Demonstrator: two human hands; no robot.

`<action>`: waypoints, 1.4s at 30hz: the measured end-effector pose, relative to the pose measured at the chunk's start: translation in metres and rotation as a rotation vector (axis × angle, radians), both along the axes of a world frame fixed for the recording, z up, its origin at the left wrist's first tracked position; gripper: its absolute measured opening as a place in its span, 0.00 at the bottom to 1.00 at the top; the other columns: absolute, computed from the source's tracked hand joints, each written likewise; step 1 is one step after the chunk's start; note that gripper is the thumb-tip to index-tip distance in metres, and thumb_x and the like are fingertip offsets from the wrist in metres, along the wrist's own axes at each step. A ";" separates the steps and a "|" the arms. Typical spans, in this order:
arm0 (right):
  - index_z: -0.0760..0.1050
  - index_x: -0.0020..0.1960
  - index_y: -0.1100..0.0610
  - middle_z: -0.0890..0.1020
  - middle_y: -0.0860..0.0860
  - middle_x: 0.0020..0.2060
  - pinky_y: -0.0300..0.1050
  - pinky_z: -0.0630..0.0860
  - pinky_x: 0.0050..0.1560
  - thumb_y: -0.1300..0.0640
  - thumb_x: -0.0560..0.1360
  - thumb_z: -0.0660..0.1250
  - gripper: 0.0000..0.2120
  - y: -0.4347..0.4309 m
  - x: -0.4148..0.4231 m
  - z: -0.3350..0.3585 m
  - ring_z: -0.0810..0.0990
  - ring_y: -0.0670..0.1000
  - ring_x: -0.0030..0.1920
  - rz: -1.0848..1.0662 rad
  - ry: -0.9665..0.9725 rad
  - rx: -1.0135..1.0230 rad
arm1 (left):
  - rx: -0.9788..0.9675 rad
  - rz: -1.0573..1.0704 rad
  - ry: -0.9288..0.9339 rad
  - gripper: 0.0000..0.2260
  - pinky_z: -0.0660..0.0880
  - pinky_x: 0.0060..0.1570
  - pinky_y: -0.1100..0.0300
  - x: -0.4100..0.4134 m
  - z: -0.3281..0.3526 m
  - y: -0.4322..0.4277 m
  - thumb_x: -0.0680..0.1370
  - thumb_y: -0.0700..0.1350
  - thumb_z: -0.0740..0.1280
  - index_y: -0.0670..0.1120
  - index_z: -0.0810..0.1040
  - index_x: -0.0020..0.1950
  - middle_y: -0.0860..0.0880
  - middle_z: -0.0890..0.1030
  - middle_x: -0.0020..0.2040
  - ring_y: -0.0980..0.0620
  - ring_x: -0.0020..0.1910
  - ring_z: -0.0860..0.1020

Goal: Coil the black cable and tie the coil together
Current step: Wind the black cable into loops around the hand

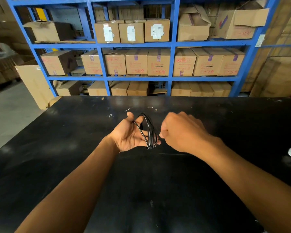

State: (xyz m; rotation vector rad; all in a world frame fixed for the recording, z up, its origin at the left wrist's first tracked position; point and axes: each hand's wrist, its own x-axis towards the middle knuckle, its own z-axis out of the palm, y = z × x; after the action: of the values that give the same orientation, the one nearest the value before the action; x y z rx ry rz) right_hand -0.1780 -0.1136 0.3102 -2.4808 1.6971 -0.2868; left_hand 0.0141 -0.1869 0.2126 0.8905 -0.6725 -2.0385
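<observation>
Around the spread fingers (138,120) of the left hand (131,135) sit several turns of the black cable (149,130), forming a narrow upright coil that runs from beyond the raised fingertips down to the heel side of the palm. That hand is held palm up above the tabletop (74,132), its fingers apart and stretched to serve as a former for the loops rather than clamped on them; the thumb points up and away from the coil. Just beside the coil's lower end, the right hand (180,132) is curled into a loose fist, fingers together, its knuckles nearly meeting the left fingertips. It probably pinches the free end of the cable there, but the strand inside the fist is hidden, so what it holds cannot be told for sure.

Judging by how things lie, the coiling looks largely done: no loose length of cable shows trailing across the dark tabletop, though black on black could hide some. No wrap across the loops and no tie or strap is visible, so the binding step appears not yet done. What is left seems to be taking the last short tail around the middle of the bundle and securing it while the left fingers keep the loops from springing open.
</observation>
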 end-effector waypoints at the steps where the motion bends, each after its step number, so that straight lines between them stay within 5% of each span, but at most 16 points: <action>1: 0.79 0.51 0.53 0.83 0.52 0.47 0.50 0.78 0.44 0.57 0.76 0.68 0.06 0.000 -0.001 -0.007 0.80 0.56 0.44 -0.028 -0.035 0.021 | -0.008 0.012 0.004 0.33 0.66 0.61 0.27 0.000 0.001 -0.001 0.78 0.70 0.46 0.56 0.62 0.77 0.26 0.73 0.65 0.23 0.61 0.74; 5: 0.81 0.47 0.52 0.85 0.49 0.41 0.50 0.81 0.45 0.56 0.74 0.68 0.04 -0.002 -0.003 -0.037 0.83 0.53 0.43 -0.113 -0.160 0.093 | -0.031 0.041 0.022 0.30 0.69 0.57 0.27 -0.003 0.005 -0.004 0.78 0.69 0.45 0.52 0.70 0.69 0.25 0.75 0.61 0.24 0.63 0.73; 12: 0.84 0.43 0.51 0.86 0.47 0.36 0.46 0.82 0.44 0.55 0.76 0.69 0.06 0.004 -0.003 -0.078 0.84 0.46 0.37 -0.204 -0.610 0.218 | -0.058 0.047 0.069 0.32 0.71 0.54 0.27 -0.011 0.010 -0.005 0.79 0.69 0.43 0.56 0.58 0.78 0.20 0.73 0.59 0.21 0.55 0.76; 17: 0.84 0.43 0.52 0.86 0.51 0.37 0.40 0.80 0.37 0.59 0.76 0.71 0.05 0.013 -0.001 -0.090 0.81 0.44 0.34 -0.334 -1.081 0.522 | -0.071 0.044 0.088 0.33 0.70 0.57 0.28 -0.014 0.012 -0.005 0.79 0.69 0.43 0.54 0.60 0.78 0.19 0.71 0.61 0.20 0.61 0.72; 24: 0.84 0.51 0.62 0.82 0.55 0.37 0.45 0.80 0.41 0.65 0.74 0.71 0.06 0.010 -0.003 -0.103 0.79 0.49 0.37 -0.448 -1.594 1.097 | -0.108 -0.004 0.144 0.33 0.71 0.58 0.29 -0.017 0.014 0.004 0.79 0.68 0.41 0.53 0.58 0.79 0.25 0.76 0.60 0.24 0.59 0.77; 31: 0.80 0.52 0.65 0.82 0.59 0.42 0.48 0.80 0.47 0.73 0.76 0.63 0.10 0.005 -0.005 -0.103 0.80 0.52 0.42 -0.463 -1.762 1.192 | -0.131 -0.039 0.191 0.31 0.74 0.53 0.31 -0.016 0.016 0.013 0.80 0.66 0.42 0.49 0.74 0.67 0.29 0.82 0.52 0.29 0.52 0.82; 42: 0.80 0.47 0.66 0.83 0.59 0.42 0.49 0.78 0.51 0.74 0.76 0.62 0.09 0.001 -0.003 -0.088 0.80 0.54 0.46 -0.512 -1.839 1.160 | -0.118 -0.209 0.289 0.30 0.73 0.59 0.33 -0.007 0.004 0.012 0.79 0.66 0.48 0.53 0.62 0.77 0.31 0.83 0.51 0.31 0.54 0.82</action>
State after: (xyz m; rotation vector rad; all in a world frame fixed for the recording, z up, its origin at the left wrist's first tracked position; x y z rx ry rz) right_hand -0.1808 -0.1122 0.2227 -0.3110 0.8865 -0.8550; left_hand 0.0076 -0.1745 0.2167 0.4605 -0.7390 -2.2287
